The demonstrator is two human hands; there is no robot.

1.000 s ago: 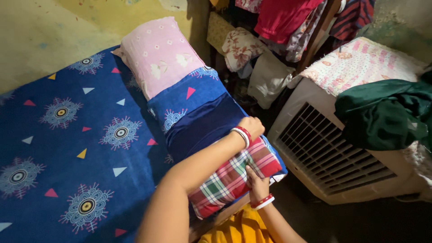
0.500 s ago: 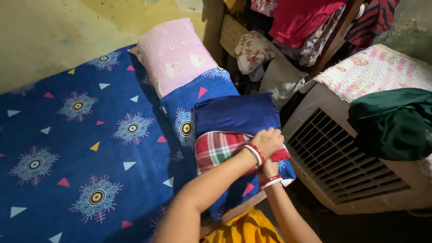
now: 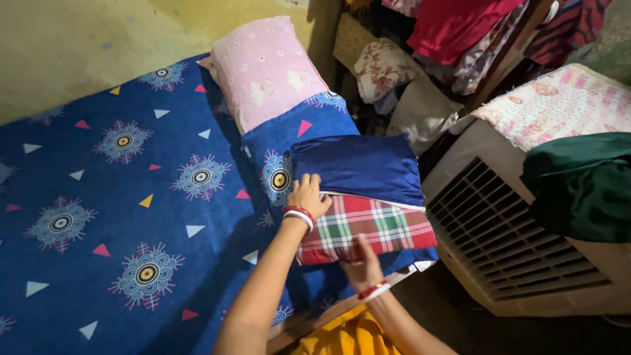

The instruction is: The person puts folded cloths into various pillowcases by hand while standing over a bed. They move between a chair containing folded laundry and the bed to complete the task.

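Left hand (image 3: 307, 195) rests flat on the plaid folded cloth's (image 3: 368, 228) 9 o'clock edge; right hand (image 3: 363, 266) presses its 6 o'clock edge, grip unclear. Cloth overlaps the navy folded cloth (image 3: 358, 167) near the bed's (image 3: 131, 197) edge; an uneven push could slide it off.

the scene is dimly lit from above — corners are darkened, shadows deepened, edges slightly bent.
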